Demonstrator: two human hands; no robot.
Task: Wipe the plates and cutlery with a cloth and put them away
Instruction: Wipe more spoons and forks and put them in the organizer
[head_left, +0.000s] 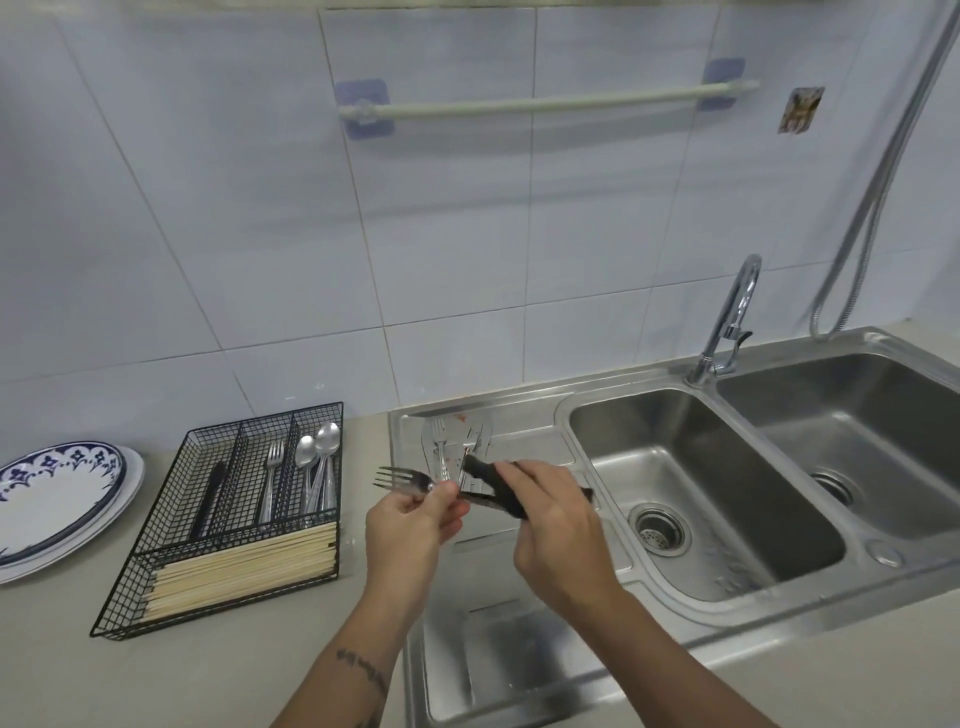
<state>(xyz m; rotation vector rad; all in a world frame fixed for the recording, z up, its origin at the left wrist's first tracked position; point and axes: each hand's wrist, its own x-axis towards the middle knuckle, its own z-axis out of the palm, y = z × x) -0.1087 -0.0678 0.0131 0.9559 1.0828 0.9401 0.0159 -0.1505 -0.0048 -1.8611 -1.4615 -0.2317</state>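
The left hand (410, 525) pinches a fork (402, 480) by the neck, tines pointing left, held above the draining board of the sink (519, 639). The right hand (556, 525) has its grip closed round a dark cloth (493, 486), which wraps the fork's handle. More cutlery (452, 449) lies on the draining board behind the hands. On the surface (208, 675) to the left stands a black wire cutlery tray (223, 519) holding forks, spoons, a dark-handled utensil and chopsticks. Further left, stacked plates (57, 499) with a blue pattern.
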